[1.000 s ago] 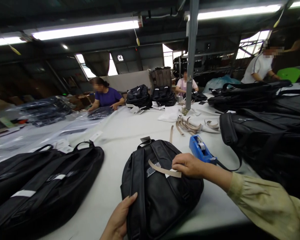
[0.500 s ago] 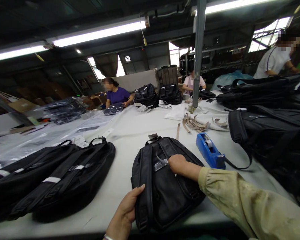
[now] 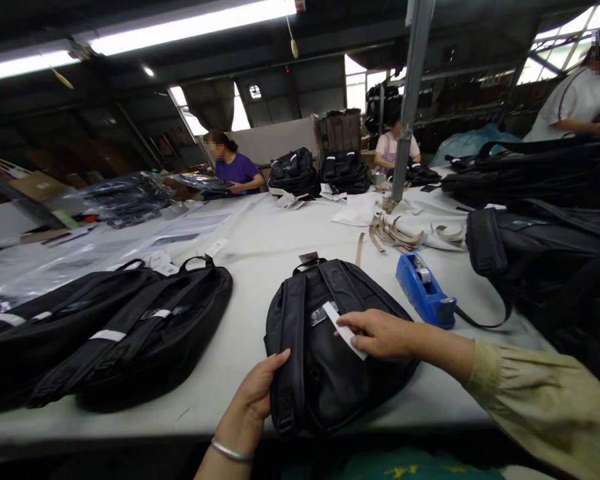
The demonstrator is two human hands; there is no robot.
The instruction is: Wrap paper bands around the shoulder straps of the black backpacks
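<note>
A black backpack (image 3: 330, 387) lies on the pale table in front of me, its shoulder straps facing up. My left hand (image 3: 263, 387) grips its lower left side, the thumb on top by the strap and the other fingers hidden beneath. Over the middle of the backpack, my right hand (image 3: 375, 331) holds a white strip (image 3: 344, 329) between thumb and fingers. Beside the strip's upper end, a small clear plastic piece (image 3: 319, 315) lies on the backpack. A blue tape dispenser (image 3: 427, 293) stands just right of the backpack.
Two black backpacks (image 3: 180, 340) with white bands lie at the left. A pile of black bags (image 3: 555, 267) fills the right side. Beige strips (image 3: 395, 232) lie near a metal post (image 3: 407, 107). Three people are around the table's far side.
My right hand has shifted a little right on the backpack, and the white strip now shows in its fingers. My left hand keeps its grip. The camera view has shifted slightly.
</note>
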